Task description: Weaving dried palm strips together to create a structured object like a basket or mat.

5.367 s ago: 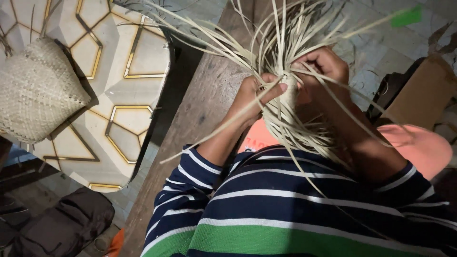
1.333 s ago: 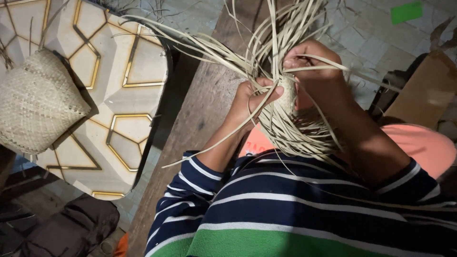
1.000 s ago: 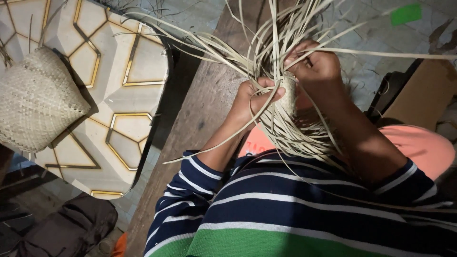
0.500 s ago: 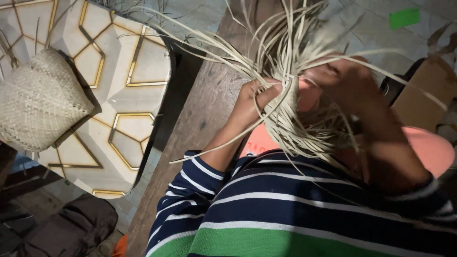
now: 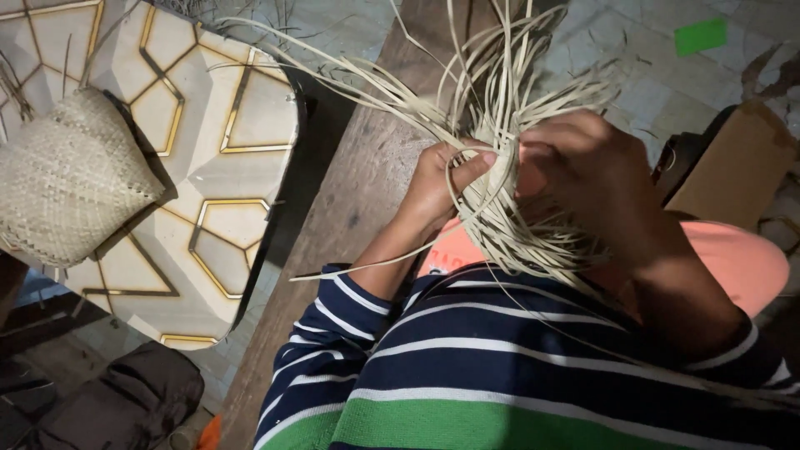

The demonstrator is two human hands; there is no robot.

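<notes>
Both hands close on a bundle of pale straw strips point(image 5: 508, 208) held just above the person's lap, over the near edge of a wooden plank point(image 5: 367, 192). The left hand point(image 5: 442, 187) grips the bundle from the left, its thumb pressed across several strips toward the centre; the right hand point(image 5: 587, 179) curls over the bundle from the right, its fingers folded around the woven core. That core is almost wholly hidden behind the right hand and the crossing strips, so its shape cannot be made out, and the right fingertips are out of sight. Loose strip ends fan upward and leftward, some running off the top of the frame, others trailing across the striped sweater point(image 5: 500, 375), whose lower part is cut off by the bottom edge. The strips are flat, narrow and stiff-looking, dull cream in colour. Beneath the hands shows a salmon-pink cloth point(image 5: 733, 258). The plank is dark, rough-grained and runs diagonally. To its left, past a dark gap, stands a table point(image 5: 225, 208) with a pale top patterned in gold hexagonal lines; a finished woven basket point(image 5: 71, 179) lies on it, well apart from the hands. A brown cardboard box point(image 5: 733, 167) sits at right, partly cut off.
</notes>
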